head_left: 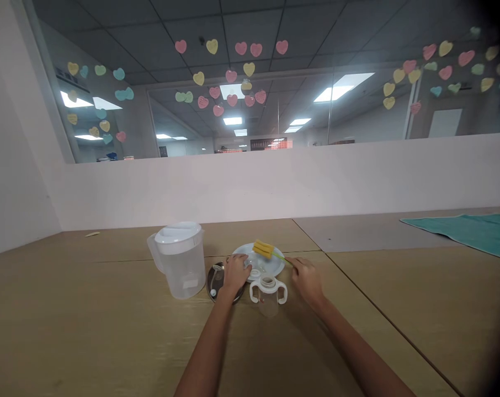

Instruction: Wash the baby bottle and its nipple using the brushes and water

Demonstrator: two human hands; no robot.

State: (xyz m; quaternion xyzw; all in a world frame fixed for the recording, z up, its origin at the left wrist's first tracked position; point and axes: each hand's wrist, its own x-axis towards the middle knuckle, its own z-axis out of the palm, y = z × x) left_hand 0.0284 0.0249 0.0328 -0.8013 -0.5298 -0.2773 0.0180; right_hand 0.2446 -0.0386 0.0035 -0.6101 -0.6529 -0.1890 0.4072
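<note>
Head – brush [263, 249] held – jug [177, 264] lbl [190, 284] illegible.

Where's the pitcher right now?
In the head view, the pitcher stands on the table, left of the left hand, next to the dark round dish.

Left hand [236, 271], right hand [308, 280] and both forearms [208, 342] are bare.
</note>
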